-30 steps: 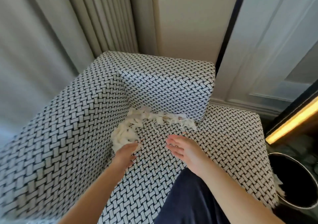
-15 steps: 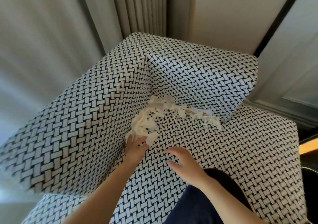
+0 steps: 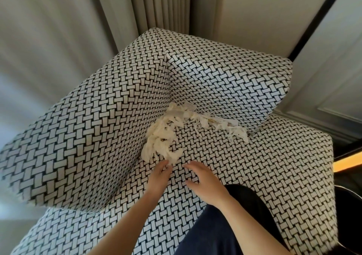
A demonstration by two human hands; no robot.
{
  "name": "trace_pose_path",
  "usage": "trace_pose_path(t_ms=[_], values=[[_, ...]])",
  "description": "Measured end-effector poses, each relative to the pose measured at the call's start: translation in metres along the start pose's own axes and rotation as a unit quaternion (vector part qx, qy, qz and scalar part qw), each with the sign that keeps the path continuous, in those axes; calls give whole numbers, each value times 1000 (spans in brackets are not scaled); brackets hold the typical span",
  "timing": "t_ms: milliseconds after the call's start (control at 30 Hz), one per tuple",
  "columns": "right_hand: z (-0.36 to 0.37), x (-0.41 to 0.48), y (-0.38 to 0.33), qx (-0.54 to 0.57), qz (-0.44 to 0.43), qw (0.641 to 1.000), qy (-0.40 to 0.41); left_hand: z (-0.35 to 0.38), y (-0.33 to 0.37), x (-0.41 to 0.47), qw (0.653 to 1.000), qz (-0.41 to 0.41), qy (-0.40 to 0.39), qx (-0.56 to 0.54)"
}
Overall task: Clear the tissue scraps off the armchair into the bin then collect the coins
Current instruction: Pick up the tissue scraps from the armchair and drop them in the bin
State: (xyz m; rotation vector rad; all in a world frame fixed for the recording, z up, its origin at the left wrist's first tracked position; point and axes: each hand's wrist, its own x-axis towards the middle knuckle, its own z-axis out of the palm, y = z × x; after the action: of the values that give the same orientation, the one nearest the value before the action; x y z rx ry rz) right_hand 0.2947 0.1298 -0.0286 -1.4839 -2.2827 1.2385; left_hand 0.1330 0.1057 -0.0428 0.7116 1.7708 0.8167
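Only a sliver of the bin (image 3: 349, 190) shows at the right edge.

The black-and-white woven armchair (image 3: 254, 166) bears tissue scraps (image 3: 160, 137) heaped along its inner corner.

One head-worn camera looks steeply down from above and in front of the black-and-white woven-pattern fabric armchair (image 3: 254, 166). It faces the armchair's inner back corner, so near that the armchair fills most of the view.

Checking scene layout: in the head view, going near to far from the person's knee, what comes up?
Trouser leg → right hand → tissue scraps → armchair's inner corner → pleated curtain.
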Motion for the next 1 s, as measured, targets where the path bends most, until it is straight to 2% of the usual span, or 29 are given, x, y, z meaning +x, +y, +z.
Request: trace_pose_path(t_ms=[300,500,700,867,1000], values=[[-4,-7,-8,5,-21,998,-62,14,-12,-32,985,84,-107,110],[1,-6,-5,-31,-1,996,-87,13,-21,-45,982,71,-129,117],[-1,-9,-5,2,5,999,-37,1,-37,-56,993,30,-86,80],[-3,-9,-2,76,12,995,63,-17,-45,-66,998,-4,-53,35],[-9,-16,-5,153,19,977,148,-29,-46,-73,999,-2,-34,34]])
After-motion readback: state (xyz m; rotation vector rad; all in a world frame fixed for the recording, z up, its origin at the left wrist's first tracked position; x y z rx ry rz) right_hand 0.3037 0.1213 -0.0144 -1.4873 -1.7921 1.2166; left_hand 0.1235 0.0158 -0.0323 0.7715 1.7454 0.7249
